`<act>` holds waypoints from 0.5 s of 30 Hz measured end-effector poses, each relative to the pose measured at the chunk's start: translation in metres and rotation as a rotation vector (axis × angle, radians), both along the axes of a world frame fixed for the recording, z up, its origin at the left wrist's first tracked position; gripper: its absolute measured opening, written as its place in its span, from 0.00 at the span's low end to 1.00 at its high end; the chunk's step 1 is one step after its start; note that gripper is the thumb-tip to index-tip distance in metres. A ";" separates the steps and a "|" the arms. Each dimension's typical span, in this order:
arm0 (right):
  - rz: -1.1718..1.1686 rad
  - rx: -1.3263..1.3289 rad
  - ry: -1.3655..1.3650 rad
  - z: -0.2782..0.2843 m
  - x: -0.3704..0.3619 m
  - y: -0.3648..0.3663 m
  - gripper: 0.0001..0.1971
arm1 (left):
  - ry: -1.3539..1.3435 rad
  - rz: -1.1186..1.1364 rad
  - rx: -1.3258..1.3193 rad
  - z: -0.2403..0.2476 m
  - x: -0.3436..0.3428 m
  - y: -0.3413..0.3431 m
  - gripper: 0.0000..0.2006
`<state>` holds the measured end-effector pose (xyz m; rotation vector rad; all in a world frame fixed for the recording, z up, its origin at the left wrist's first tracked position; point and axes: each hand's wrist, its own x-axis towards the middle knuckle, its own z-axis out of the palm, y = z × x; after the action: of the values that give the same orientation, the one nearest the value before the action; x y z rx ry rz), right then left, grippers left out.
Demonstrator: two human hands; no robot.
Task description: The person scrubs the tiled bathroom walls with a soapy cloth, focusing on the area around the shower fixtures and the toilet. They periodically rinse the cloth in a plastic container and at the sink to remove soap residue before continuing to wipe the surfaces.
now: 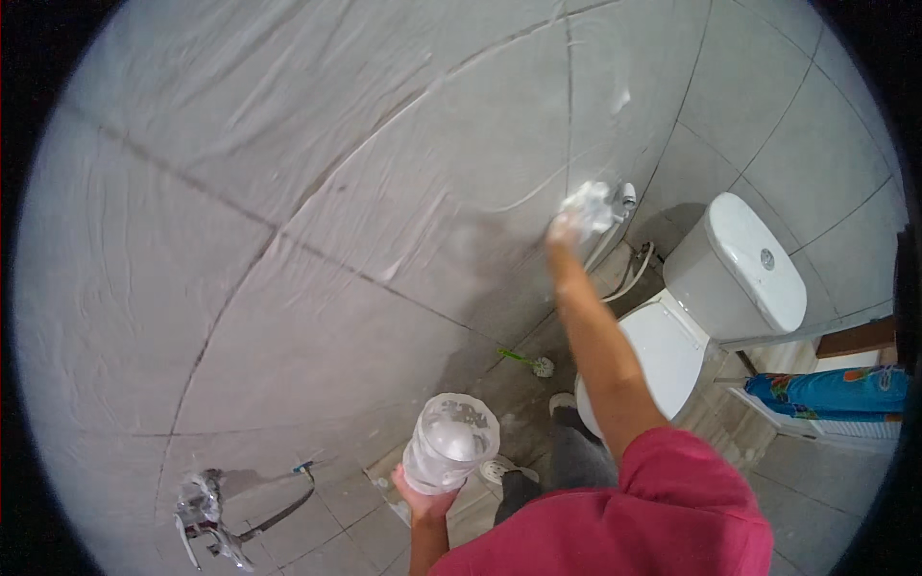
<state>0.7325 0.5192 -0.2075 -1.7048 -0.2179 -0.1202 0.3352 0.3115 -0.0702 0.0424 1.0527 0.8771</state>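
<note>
My left hand [420, 492] is wrapped round the lower part of a clear plastic tub [449, 444], held tilted with its mouth up. White suds or whitish liquid coat the inside of the tub. Farther off, my right arm reaches out to the tiled wall [384, 192]. There my right hand [564, 230], slightly blurred, grips a white, lather-covered wad [590, 204]; whether it is a sponge or a cloth I cannot tell. The wad is beside a metal wall fitting [627, 197]. White soapy streaks cover much of the wall.
A white toilet [667, 355] with a lidded tank stands right of my arm. On the floor lies a green-handled scrub brush [538, 365], close to my feet. A tap [202, 518] juts out at lower left. A blue patterned cloth [831, 392] hangs at far right.
</note>
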 end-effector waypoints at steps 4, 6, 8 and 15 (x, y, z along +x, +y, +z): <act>0.273 -0.221 -0.087 -0.057 -0.198 -0.015 0.24 | -0.020 -0.039 0.055 -0.008 -0.033 -0.009 0.27; 0.583 -0.379 -0.229 -0.081 -0.269 -0.034 0.25 | -0.014 -0.078 0.127 -0.018 -0.046 -0.010 0.27; 0.716 -0.317 -0.220 -0.073 -0.293 -0.045 0.25 | -0.042 -0.093 0.154 -0.022 -0.065 -0.016 0.28; 0.171 0.143 -0.020 0.007 -0.089 0.000 0.26 | -0.192 -0.164 0.143 -0.054 -0.124 -0.019 0.31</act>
<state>0.6430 0.5189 -0.2000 -1.5368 -0.3608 -0.0251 0.2111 0.2928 -0.1239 0.1588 0.7945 0.7894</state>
